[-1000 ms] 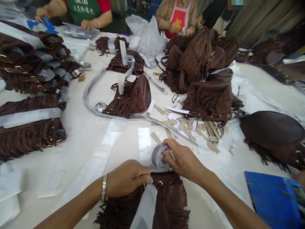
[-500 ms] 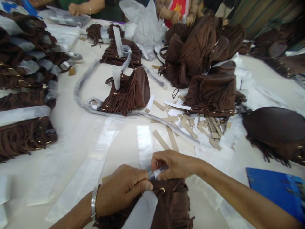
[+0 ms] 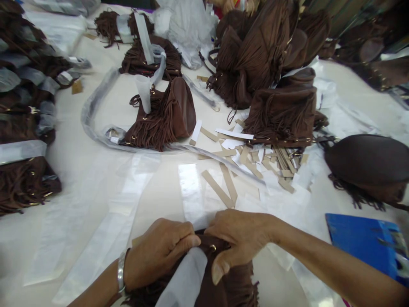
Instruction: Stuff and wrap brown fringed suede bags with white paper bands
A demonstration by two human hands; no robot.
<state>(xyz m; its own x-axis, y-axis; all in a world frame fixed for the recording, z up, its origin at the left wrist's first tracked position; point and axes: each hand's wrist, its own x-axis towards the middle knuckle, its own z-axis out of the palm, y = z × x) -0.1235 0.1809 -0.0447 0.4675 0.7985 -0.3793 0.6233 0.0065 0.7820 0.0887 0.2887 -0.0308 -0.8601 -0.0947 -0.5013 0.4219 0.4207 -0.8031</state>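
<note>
A dark brown fringed handbag (image 3: 231, 279) is at the bottom centre, close to me, with a gold eyelet on its top edge. My left hand (image 3: 161, 251), wearing a silver bracelet, pinches that edge between thumb and fingers. Over the same edge lies my right hand (image 3: 244, 232), its thumb down the front and its fingers over the far side, where the tips are hidden. A band of whitish wrapping (image 3: 185, 277) runs down the bag's front below my left hand. Whatever is inside the bag's mouth is out of sight.
Another fringed bag (image 3: 162, 117) with a plastic-wrapped strap (image 3: 89, 111) stands ahead. Bags are stacked at left (image 3: 22, 183) and back right (image 3: 255, 55). Card strips (image 3: 220, 189), clear plastic sleeves (image 3: 118, 230) and a blue folder (image 3: 361, 241) lie on the table.
My right hand has let go of a small plastic-wrapped piece at the bag's mouth and now lies over the edge. My left hand keeps its grip. The view has tilted down slightly.
</note>
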